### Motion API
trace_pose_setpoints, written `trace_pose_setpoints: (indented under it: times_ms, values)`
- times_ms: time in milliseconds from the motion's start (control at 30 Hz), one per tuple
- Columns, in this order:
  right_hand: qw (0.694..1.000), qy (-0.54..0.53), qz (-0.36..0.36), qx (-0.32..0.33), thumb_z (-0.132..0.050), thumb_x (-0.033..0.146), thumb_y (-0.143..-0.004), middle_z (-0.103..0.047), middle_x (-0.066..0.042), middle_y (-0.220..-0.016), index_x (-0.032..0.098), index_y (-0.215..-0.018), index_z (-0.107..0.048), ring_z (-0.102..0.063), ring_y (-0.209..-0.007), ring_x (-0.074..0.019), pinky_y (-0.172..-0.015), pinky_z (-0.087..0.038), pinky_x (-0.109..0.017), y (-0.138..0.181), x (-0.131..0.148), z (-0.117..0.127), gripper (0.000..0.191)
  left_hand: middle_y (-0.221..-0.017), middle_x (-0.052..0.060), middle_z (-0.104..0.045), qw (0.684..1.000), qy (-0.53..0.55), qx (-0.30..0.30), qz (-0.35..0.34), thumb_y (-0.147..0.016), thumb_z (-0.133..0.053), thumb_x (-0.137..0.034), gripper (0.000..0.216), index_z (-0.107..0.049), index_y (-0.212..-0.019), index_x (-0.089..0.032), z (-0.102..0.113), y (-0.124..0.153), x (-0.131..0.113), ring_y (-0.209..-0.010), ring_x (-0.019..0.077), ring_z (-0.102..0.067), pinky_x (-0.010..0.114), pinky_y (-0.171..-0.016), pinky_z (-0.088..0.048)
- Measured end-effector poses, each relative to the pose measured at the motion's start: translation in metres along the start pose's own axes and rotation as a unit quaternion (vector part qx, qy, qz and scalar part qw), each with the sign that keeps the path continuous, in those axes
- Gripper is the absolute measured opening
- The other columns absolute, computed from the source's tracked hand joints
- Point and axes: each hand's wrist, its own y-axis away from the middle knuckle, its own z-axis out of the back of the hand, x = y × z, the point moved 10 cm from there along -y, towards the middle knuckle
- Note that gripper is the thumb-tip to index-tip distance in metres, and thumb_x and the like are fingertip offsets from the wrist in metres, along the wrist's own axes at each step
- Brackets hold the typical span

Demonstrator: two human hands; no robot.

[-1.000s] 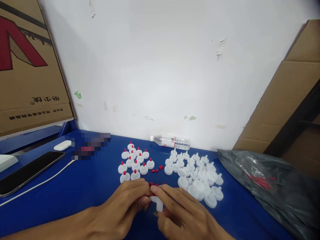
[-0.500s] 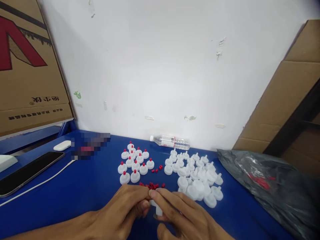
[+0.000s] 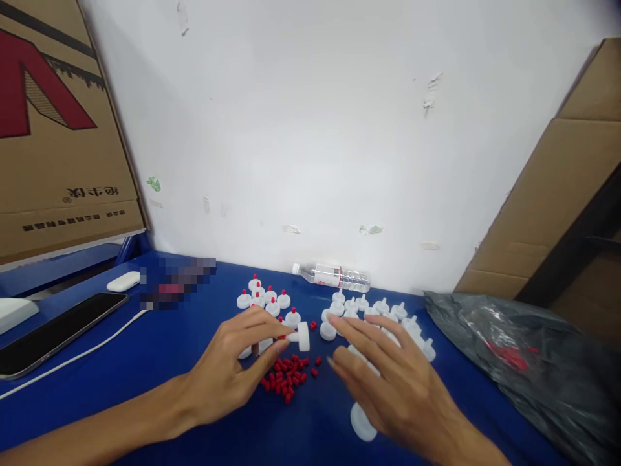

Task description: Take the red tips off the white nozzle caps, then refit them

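Note:
My left hand (image 3: 245, 359) pinches a white nozzle cap (image 3: 303, 336) by its narrow stem, between thumb and fingers. The cap is tilted on its side, with its round base facing right. A bit of red shows at the fingertips by the stem. Just below lie many small red tips (image 3: 286, 375) in a loose heap. My right hand (image 3: 388, 369) is over the pile of white nozzle caps without red tips (image 3: 363, 424), fingers stretched and apart, and partly covers them. No object is visible between its fingers. White caps with red tips (image 3: 284, 299) stand upright behind my left hand.
A clear plastic bottle (image 3: 330, 276) lies along the wall. At the left are a phone (image 3: 63, 330), a white cable (image 3: 87, 356) and a small white case (image 3: 123, 281). A dark plastic bag (image 3: 548, 382) covers the right side of the blue table (image 3: 184, 446).
My hands were together at the front around a white piece; now they are apart. The left has lifted the nozzle cap toward the upright ones, the right has moved over the pile.

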Motion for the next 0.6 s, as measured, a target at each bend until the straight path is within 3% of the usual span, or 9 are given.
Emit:
trace_pose_setpoints:
  times_ms: [133, 367, 600]
  values:
    - [1.000, -0.012, -0.012, -0.008, -0.058, 0.010, -0.097, -0.078, -0.008, -0.108, 0.016, -0.099, -0.066, -0.072, -0.095, -0.0195, -0.102, -0.046, -0.043, 0.002, -0.014, 0.006, 0.010, -0.100, 0.005, -0.068, 0.996, -0.071, 0.032, -0.037, -0.102, -0.053, -0.015, 0.022, -0.070, -0.113, -0.023, -0.007, -0.001, 0.007, -0.098, 0.0211, -0.057, 0.035, -0.085, -0.050]
    - [1.000, -0.018, -0.001, -0.007, -0.057, 0.006, -0.096, -0.078, -0.008, -0.102, 0.014, -0.101, -0.067, -0.070, -0.090, -0.0187, -0.101, -0.044, -0.043, 0.004, -0.012, 0.003, 0.014, -0.106, 0.007, -0.064, 0.982, -0.144, 0.116, -0.034, -0.099, -0.047, -0.004, 0.032, -0.069, -0.114, -0.022, -0.026, 0.002, 0.029, -0.102, 0.0229, -0.052, 0.037, -0.089, -0.047]
    - [0.999, 0.018, -0.019, 0.043, -0.055, 0.001, -0.093, -0.077, -0.007, -0.103, 0.015, -0.105, -0.067, -0.069, -0.092, -0.0202, -0.106, -0.040, -0.048, 0.008, -0.023, -0.008, 0.022, -0.108, 0.008, -0.061, 0.927, -0.331, 0.173, -0.026, -0.073, -0.051, 0.013, 0.054, -0.069, -0.112, -0.020, -0.024, -0.002, 0.052, -0.100, 0.0282, -0.050, 0.043, -0.084, -0.043]
